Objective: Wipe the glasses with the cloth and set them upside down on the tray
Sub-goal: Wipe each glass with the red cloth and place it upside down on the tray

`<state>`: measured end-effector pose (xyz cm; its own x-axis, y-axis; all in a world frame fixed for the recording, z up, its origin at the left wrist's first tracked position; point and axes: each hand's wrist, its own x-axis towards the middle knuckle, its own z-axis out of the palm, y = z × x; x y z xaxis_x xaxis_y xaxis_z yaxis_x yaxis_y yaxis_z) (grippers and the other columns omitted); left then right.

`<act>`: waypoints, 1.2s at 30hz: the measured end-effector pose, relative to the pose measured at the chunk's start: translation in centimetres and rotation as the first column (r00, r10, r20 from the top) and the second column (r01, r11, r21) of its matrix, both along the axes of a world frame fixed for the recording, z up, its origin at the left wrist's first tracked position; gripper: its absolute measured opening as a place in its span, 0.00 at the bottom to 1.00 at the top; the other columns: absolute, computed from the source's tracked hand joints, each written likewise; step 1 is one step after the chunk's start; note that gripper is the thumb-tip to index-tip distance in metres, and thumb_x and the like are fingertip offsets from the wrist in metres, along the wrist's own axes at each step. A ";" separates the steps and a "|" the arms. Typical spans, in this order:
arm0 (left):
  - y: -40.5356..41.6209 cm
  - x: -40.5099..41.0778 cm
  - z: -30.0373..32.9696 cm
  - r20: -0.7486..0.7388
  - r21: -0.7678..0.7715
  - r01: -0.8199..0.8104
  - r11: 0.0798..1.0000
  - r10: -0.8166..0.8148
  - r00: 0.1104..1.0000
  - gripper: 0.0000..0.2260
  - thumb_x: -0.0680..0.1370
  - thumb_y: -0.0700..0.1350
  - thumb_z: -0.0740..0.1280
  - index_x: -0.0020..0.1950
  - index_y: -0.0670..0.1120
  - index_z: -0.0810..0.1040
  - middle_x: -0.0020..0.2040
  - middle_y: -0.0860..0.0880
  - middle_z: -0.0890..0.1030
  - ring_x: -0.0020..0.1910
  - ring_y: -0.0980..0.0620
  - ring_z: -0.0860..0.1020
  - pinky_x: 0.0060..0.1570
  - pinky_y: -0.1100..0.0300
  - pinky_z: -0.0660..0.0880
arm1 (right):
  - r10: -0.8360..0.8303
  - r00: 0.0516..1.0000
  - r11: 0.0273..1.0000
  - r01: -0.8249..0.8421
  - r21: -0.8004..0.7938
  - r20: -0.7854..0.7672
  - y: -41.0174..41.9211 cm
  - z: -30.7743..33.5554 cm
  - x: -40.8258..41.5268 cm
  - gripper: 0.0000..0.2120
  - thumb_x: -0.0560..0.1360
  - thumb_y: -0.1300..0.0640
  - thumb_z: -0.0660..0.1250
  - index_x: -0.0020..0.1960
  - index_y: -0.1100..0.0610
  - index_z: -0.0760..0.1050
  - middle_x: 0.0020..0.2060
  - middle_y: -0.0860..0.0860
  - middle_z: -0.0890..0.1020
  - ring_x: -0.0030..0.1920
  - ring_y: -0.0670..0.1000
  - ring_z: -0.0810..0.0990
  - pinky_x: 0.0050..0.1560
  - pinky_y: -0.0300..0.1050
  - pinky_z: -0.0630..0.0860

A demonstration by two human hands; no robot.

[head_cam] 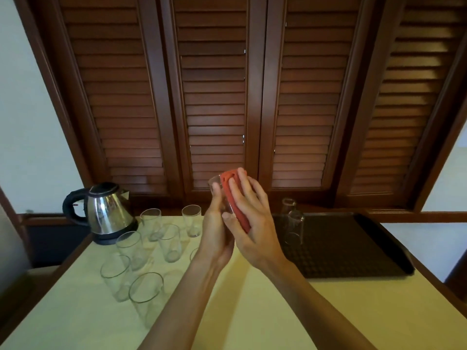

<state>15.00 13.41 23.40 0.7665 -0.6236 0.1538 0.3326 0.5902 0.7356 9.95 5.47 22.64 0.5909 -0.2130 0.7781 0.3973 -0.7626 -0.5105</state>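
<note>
My left hand [217,228] grips a clear glass [219,195] held up over the middle of the table, its open rim pointing up and away. My right hand [249,215] holds a red cloth [233,198] wrapped against the glass's right side. Several clear glasses [151,245] stand upright on the cream table to the left. On the dark tray [353,246] at the right, two glasses [293,222] stand upside down near its back left corner.
A steel electric kettle [107,213] with a black handle stands at the table's back left. Dark wooden louvred shutters [214,97] fill the wall behind. The cream table [252,311] runs toward me, with its edges at left and right.
</note>
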 end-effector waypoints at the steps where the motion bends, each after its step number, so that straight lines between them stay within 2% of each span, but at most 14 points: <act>1: 0.0 -0.2 -0.3 0.030 0.013 -0.002 1.000 0.001 1.000 0.26 0.86 0.61 0.54 0.78 0.49 0.72 0.73 0.45 0.79 0.73 0.45 0.76 0.73 0.45 0.71 | 0.012 1.000 1.000 -0.011 0.015 -0.024 0.1 0.2 0.0 0.27 0.83 0.53 0.61 0.80 0.50 0.59 0.82 0.43 0.54 0.82 0.48 0.48 0.80 0.58 0.54; 3: 0.4 -0.1 -0.1 0.080 0.062 -0.029 0.998 0.024 0.996 0.26 0.86 0.62 0.54 0.76 0.48 0.75 0.70 0.44 0.81 0.71 0.45 0.78 0.71 0.44 0.72 | 0.022 0.997 0.999 -0.019 0.042 -0.071 0.8 0.2 -0.5 0.26 0.85 0.53 0.56 0.81 0.49 0.53 0.82 0.42 0.47 0.82 0.47 0.42 0.81 0.57 0.48; 7: 1.4 1.4 0.9 0.041 0.063 -0.049 0.997 0.046 0.998 0.27 0.82 0.66 0.61 0.60 0.43 0.82 0.51 0.42 0.83 0.49 0.45 0.83 0.54 0.47 0.78 | -0.039 0.998 0.986 0.030 -0.162 -0.055 3.7 -1.7 -1.7 0.25 0.86 0.53 0.52 0.81 0.50 0.52 0.82 0.41 0.46 0.82 0.50 0.42 0.81 0.52 0.45; 10: 1.6 -0.1 0.0 0.110 0.085 -0.044 0.995 0.034 0.993 0.24 0.86 0.59 0.55 0.72 0.45 0.77 0.64 0.42 0.83 0.64 0.43 0.83 0.59 0.49 0.81 | -0.098 0.992 0.993 0.093 -0.068 -0.075 2.5 0.9 -0.6 0.25 0.86 0.51 0.52 0.82 0.47 0.49 0.81 0.38 0.42 0.81 0.47 0.38 0.80 0.52 0.43; 12: 1.7 -1.0 -0.3 0.136 0.078 -0.043 0.996 0.032 0.990 0.23 0.88 0.56 0.50 0.72 0.47 0.76 0.68 0.43 0.82 0.67 0.44 0.81 0.61 0.51 0.81 | -0.106 0.988 0.994 0.105 -0.019 -0.112 2.4 2.5 -0.5 0.26 0.86 0.50 0.50 0.81 0.46 0.46 0.81 0.38 0.41 0.81 0.45 0.37 0.79 0.51 0.41; 16: 2.7 1.3 0.7 -0.006 0.023 0.003 1.000 -0.003 1.000 0.30 0.84 0.67 0.56 0.61 0.43 0.83 0.55 0.40 0.83 0.53 0.42 0.84 0.60 0.46 0.79 | -0.099 0.991 0.980 0.082 -0.183 -0.091 5.7 -0.7 -1.8 0.25 0.86 0.54 0.52 0.82 0.54 0.53 0.82 0.46 0.45 0.81 0.47 0.41 0.81 0.51 0.42; 20: 1.7 0.7 -0.7 0.060 0.035 -0.020 0.999 0.017 0.998 0.25 0.87 0.60 0.51 0.74 0.48 0.76 0.69 0.42 0.81 0.69 0.43 0.80 0.67 0.45 0.77 | -0.092 0.974 0.996 0.089 -0.023 -0.206 2.4 2.3 0.4 0.27 0.87 0.49 0.49 0.81 0.45 0.42 0.80 0.36 0.37 0.80 0.42 0.34 0.80 0.49 0.41; 22: 1.4 0.8 -0.5 0.062 0.008 -0.020 1.000 0.020 0.998 0.25 0.87 0.59 0.50 0.74 0.48 0.76 0.69 0.42 0.81 0.69 0.43 0.80 0.66 0.45 0.78 | -0.109 0.975 0.993 0.100 -0.057 -0.193 2.5 2.6 0.4 0.27 0.87 0.50 0.50 0.81 0.46 0.41 0.80 0.39 0.37 0.80 0.43 0.34 0.78 0.45 0.38; 25: 2.0 2.1 1.0 0.020 0.007 -0.050 0.999 0.050 0.999 0.29 0.85 0.65 0.52 0.63 0.47 0.84 0.58 0.42 0.86 0.57 0.45 0.85 0.62 0.46 0.79 | -0.071 0.980 0.986 0.041 -0.160 -0.186 4.2 -0.9 -1.1 0.29 0.86 0.52 0.53 0.82 0.48 0.43 0.82 0.41 0.40 0.81 0.46 0.37 0.80 0.50 0.41; 27: 1.9 1.8 0.6 0.065 0.057 -0.069 0.996 0.066 0.996 0.29 0.85 0.65 0.52 0.67 0.47 0.82 0.62 0.42 0.85 0.62 0.46 0.84 0.63 0.47 0.78 | -0.032 0.979 0.997 0.017 -0.077 -0.202 3.2 -0.9 -0.7 0.28 0.86 0.49 0.51 0.82 0.49 0.44 0.82 0.41 0.41 0.81 0.45 0.38 0.81 0.54 0.45; 30: 1.1 0.8 -0.4 0.125 0.069 -0.015 0.998 0.006 0.992 0.28 0.85 0.64 0.51 0.76 0.50 0.73 0.72 0.46 0.80 0.71 0.46 0.78 0.68 0.46 0.76 | -0.034 0.977 0.998 0.044 0.043 -0.209 2.5 2.1 0.0 0.27 0.87 0.50 0.50 0.82 0.49 0.44 0.81 0.41 0.41 0.80 0.42 0.36 0.81 0.49 0.42; 33: 1.7 1.4 1.4 0.065 0.062 -0.041 0.997 0.037 0.997 0.28 0.82 0.65 0.54 0.61 0.48 0.86 0.56 0.44 0.87 0.54 0.49 0.87 0.50 0.54 0.84 | -0.008 0.985 0.997 -0.006 -0.082 -0.174 4.0 0.1 -1.1 0.27 0.87 0.56 0.52 0.82 0.51 0.45 0.82 0.42 0.42 0.81 0.45 0.38 0.81 0.46 0.40; 34: 1.9 1.9 1.6 0.058 0.056 -0.053 0.997 0.050 0.997 0.28 0.81 0.66 0.56 0.55 0.48 0.89 0.52 0.44 0.87 0.51 0.49 0.87 0.50 0.54 0.84 | 0.011 0.985 0.994 -0.030 -0.102 -0.174 4.1 -1.0 -1.4 0.27 0.86 0.55 0.52 0.82 0.51 0.45 0.82 0.42 0.42 0.81 0.46 0.39 0.81 0.47 0.42; 36: 1.9 1.6 1.3 0.093 0.087 -0.066 0.994 0.058 0.994 0.27 0.82 0.64 0.57 0.60 0.48 0.87 0.58 0.43 0.86 0.58 0.47 0.86 0.59 0.50 0.80 | 0.035 0.982 0.999 -0.038 -0.013 -0.186 2.6 -0.8 -0.7 0.27 0.86 0.52 0.50 0.82 0.50 0.44 0.82 0.41 0.42 0.81 0.44 0.39 0.81 0.50 0.45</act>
